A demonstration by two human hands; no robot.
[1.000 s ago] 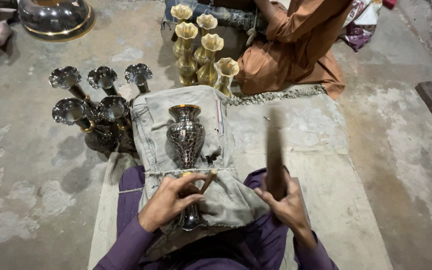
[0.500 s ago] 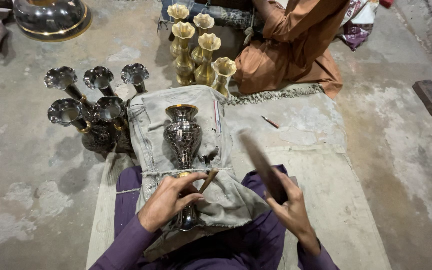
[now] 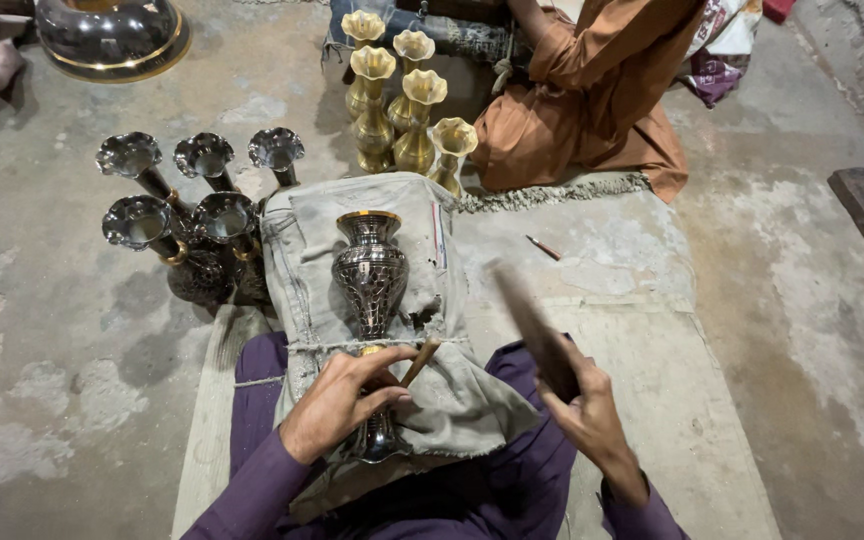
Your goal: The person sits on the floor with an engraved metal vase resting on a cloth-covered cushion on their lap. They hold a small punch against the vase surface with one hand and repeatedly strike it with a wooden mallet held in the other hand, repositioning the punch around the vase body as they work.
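Note:
A dark patterned metal vase (image 3: 372,278) with a gold rim lies on a grey cloth pad (image 3: 322,250) over my lap. My left hand (image 3: 337,400) rests on the vase's lower neck and pinches a thin wooden-handled chisel (image 3: 418,362) against it. My right hand (image 3: 582,410) grips a dark flat mallet (image 3: 532,325), blurred, raised to the right of the vase and tilted toward the chisel.
Several dark silvery vases (image 3: 187,215) stand left of the pad. Several brass vases (image 3: 397,100) stand behind it. A person in orange clothing (image 3: 592,95) sits at the back. A large metal bowl (image 3: 112,35) is top left. A small stick (image 3: 542,247) lies on the mat.
The mallet in my right hand has swung down and leftward from upright toward the chisel. My left hand stays on the vase with the chisel.

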